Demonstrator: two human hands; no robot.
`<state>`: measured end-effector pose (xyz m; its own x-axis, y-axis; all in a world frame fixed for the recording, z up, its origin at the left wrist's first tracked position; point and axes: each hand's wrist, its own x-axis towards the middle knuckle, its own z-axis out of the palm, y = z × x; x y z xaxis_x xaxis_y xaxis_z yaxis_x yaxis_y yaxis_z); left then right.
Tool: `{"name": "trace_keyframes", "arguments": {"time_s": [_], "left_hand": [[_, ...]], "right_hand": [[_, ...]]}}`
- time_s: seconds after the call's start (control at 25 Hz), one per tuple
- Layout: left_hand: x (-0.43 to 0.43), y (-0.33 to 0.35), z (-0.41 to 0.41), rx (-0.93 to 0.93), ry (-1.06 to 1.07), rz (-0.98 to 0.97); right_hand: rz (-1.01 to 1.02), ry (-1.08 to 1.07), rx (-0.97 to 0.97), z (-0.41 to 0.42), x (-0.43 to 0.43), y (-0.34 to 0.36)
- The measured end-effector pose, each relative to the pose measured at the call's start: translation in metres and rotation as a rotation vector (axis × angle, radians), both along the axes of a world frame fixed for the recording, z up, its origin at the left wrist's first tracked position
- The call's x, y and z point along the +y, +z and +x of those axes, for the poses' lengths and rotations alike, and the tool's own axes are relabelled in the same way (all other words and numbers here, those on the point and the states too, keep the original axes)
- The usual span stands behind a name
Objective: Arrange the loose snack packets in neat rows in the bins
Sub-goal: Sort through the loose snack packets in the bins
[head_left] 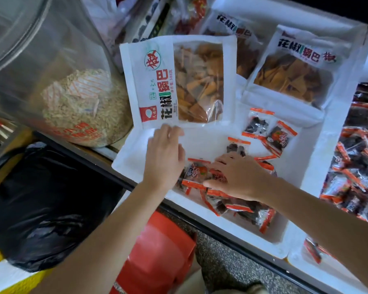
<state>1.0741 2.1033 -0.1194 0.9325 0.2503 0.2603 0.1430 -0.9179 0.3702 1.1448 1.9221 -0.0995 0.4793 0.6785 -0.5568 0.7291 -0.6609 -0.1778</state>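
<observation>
A white foam bin (208,139) holds small red-edged snack packets (240,206) heaped at its near side, with a few loose packets (270,132) farther back. My right hand (238,175) lies flat on the heap, fingers spread over a packet (197,170). My left hand (165,153) reaches to the lower edge of a large white bag of brown crisps (176,81) and grips it there. That bag is turned sideways over the bin's far left part.
More large crisp bags (291,66) lean at the bin's back. A second bin (357,166) full of small packets adjoins on the right. A clear sack of puffed grain (83,107), a black plastic bag (40,204) and a red stool (157,251) stand left and below.
</observation>
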Motion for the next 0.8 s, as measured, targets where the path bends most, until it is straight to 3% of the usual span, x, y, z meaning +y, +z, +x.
{"name": "trace_keyframes", "arguments": {"time_s": [0.12, 0.2, 0.32, 0.48, 0.64, 0.8], "left_hand": [[-0.025, -0.008, -0.022, 0.603, 0.099, -0.156], [-0.033, -0.008, -0.017, 0.813, 0.101, -0.283], [-0.042, -0.014, -0.007, 0.807, 0.09, -0.41], [-0.053, -0.021, -0.005, 0.642, 0.2, -0.856], [-0.07, -0.024, 0.002, 0.579, 0.298, -0.908], [-0.081, -0.023, 0.007, 0.59, 0.335, -0.872]], "right_hand": [[-0.094, 0.011, 0.105, -0.002, -0.02, 0.008], [-0.126, 0.014, 0.118, -0.007, -0.027, 0.008], [-0.006, -0.05, 0.107, -0.014, -0.031, 0.002], [0.304, -0.309, 0.092, -0.006, -0.053, 0.001], [0.3, -0.327, 0.027, -0.004, -0.07, -0.001], [0.427, -0.486, -0.013, -0.001, -0.065, -0.004]]}}
